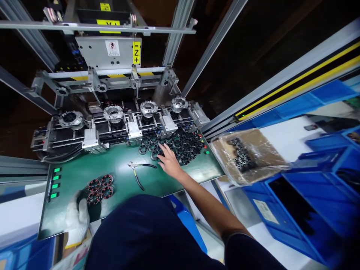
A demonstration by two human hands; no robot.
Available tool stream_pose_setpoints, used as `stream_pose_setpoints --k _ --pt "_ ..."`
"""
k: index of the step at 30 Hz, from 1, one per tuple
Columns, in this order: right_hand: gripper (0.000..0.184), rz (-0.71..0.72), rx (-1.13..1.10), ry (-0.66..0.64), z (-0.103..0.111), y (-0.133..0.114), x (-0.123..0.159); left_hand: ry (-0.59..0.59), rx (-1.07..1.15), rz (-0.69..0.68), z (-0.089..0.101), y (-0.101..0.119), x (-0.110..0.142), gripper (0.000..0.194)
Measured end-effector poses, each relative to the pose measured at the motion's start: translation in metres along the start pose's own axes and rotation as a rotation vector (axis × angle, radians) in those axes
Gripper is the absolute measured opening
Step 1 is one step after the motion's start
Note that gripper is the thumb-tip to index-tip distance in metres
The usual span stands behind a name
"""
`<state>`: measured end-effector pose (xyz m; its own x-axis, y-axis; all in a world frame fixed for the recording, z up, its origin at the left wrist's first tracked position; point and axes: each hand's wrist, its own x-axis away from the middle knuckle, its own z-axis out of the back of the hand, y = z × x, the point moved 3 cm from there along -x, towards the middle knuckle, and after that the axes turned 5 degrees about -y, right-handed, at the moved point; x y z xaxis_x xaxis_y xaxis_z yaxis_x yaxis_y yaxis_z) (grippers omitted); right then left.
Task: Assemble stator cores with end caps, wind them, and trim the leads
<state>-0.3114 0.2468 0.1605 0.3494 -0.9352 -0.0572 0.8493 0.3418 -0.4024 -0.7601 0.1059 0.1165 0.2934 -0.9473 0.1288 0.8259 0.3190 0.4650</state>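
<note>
My left hand (76,217), in a white knit glove, is at the table's front left, beside a small group of ring-shaped motor stators with reddish windings (100,188). Its thumb stands apart from the fingers, whose tips are partly hidden in shadow against the group. My bare right hand (170,164) reaches over the left edge of a large pile of black ring-shaped stator cores (187,146). Its fingers are spread, and no part shows in its grip. Between the two hands lies a pair of cutting pliers (136,174) with its handles apart.
A machine with several round metal fixtures (113,113) runs along the back of the green table (120,159). At the right sits a plastic-lined carton (270,150) holding more rings, above blue bins (312,210). Green buttons (55,186) line the left edge.
</note>
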Motion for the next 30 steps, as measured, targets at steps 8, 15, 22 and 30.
stream_pose_setpoints --k 8,15,22,30 --pt "0.015 0.016 -0.069 -0.046 -0.006 -0.007 -0.016 -0.014 0.046 0.004 -0.003 0.001 0.0 0.065" --pt "0.007 0.236 -0.241 0.07 0.048 -0.065 -0.036 0.096 0.058 -0.03 -0.02 0.003 0.005 0.06" --pt "0.015 0.461 -0.297 0.097 0.105 -0.097 -0.21 0.109 0.072 -0.03 -0.025 0.003 0.006 0.06" --pt "0.019 0.52 -0.096 -0.08 0.071 -0.1 -0.301 0.1 0.056 -0.022 -0.025 0.004 0.013 0.06"
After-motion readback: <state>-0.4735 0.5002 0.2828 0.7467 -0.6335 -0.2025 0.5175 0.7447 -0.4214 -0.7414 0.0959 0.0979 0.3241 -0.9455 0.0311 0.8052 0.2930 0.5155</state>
